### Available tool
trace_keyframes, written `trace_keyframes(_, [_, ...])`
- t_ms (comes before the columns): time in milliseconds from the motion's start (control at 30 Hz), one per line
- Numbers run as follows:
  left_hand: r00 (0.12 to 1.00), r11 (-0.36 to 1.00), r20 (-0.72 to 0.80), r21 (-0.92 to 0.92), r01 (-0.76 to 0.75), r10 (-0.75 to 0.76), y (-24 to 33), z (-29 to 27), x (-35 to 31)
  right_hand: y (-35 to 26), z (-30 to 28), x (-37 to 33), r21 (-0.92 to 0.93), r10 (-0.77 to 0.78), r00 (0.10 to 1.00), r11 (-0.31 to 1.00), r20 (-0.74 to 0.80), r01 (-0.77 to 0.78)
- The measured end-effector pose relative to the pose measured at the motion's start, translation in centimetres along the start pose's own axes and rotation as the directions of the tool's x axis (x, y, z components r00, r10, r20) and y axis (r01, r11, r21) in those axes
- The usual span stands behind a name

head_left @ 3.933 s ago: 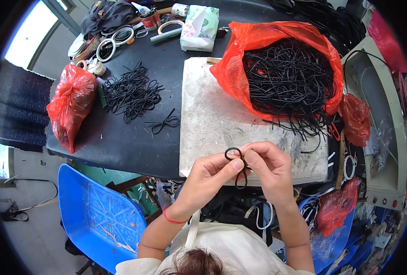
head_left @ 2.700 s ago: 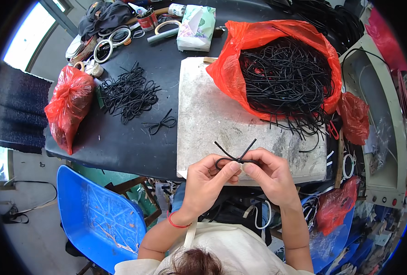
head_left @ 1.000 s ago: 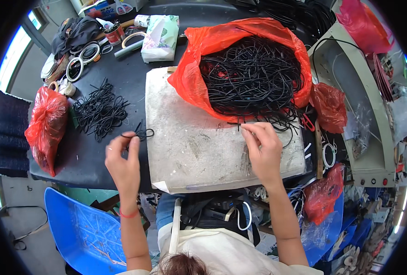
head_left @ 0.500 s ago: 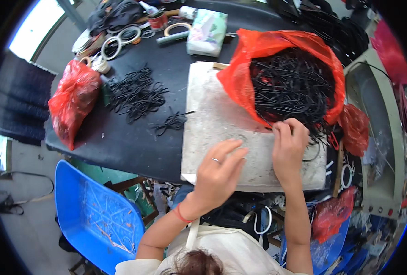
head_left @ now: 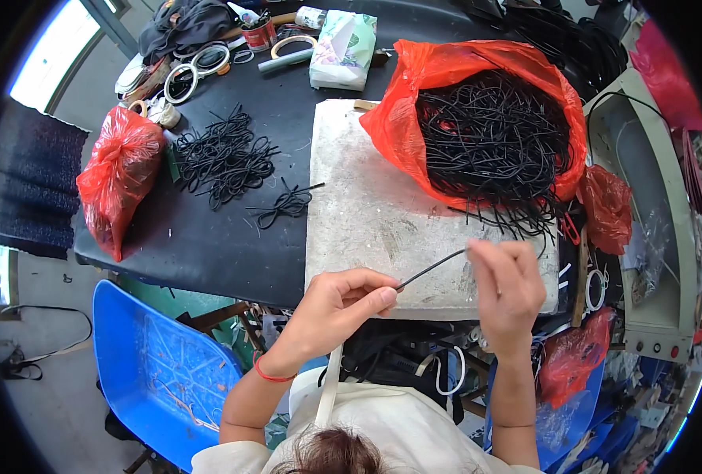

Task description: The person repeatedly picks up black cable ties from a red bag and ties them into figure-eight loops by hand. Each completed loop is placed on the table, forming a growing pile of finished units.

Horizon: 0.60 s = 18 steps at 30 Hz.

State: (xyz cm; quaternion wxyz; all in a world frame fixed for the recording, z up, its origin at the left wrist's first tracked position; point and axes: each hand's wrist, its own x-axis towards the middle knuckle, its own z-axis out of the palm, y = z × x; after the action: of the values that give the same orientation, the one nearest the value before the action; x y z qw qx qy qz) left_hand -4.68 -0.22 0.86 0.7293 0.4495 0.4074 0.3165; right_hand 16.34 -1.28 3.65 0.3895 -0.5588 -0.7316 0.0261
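Note:
A single black cord [head_left: 433, 269] stretches between my two hands above the near part of a worn white board [head_left: 367, 213]. My left hand [head_left: 339, 304] pinches one end between thumb and fingers. The other end is in the closed fingertips of my right hand [head_left: 509, 288]. Beyond them, an open red plastic bag [head_left: 402, 118] lies on the board, full of loose black cords [head_left: 497, 142], some spilling over its near edge. Left of the board lie a small bundle of looped cords [head_left: 286, 203] and a larger pile of looped cords [head_left: 224, 158] on the black tabletop.
A tied red bag [head_left: 122, 174] sits at the table's left edge. Tape rolls [head_left: 181, 83], a tissue pack [head_left: 343, 51] and a red can [head_left: 258, 34] stand at the back. A blue plastic bin [head_left: 161, 367] is below left. A grey metal machine housing [head_left: 659, 300] stands at right.
My right hand has drawn a cord away from the bag toward me. My left hand, empty before, has turned and now pinches the cord too. The view has shifted slightly.

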Motion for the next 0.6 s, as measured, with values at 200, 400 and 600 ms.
trace_keyframes(200, [0.997, 0.990, 0.056, -0.127, 0.055, -0.049, -0.1, 0.8, 0.4, 0.1, 2.0, 0.7, -0.018, 0.149, 0.947, 0.987, -0.283, -0.161])
trace_keyframes(400, [0.996, 0.976, -0.048, -0.206, 0.070, -0.081, -0.3, 1.4, 0.4, -0.6, 3.3, 0.3, 0.090, 0.253, 0.937, 0.967, -0.242, -0.238])
trace_keyframes(600, [0.988, 0.938, -0.155, -0.340, -0.070, 0.017, -0.9, 1.5, 1.6, -1.6, 4.7, -1.5, 0.254, 0.094, 0.995, 0.962, 0.028, -0.098])
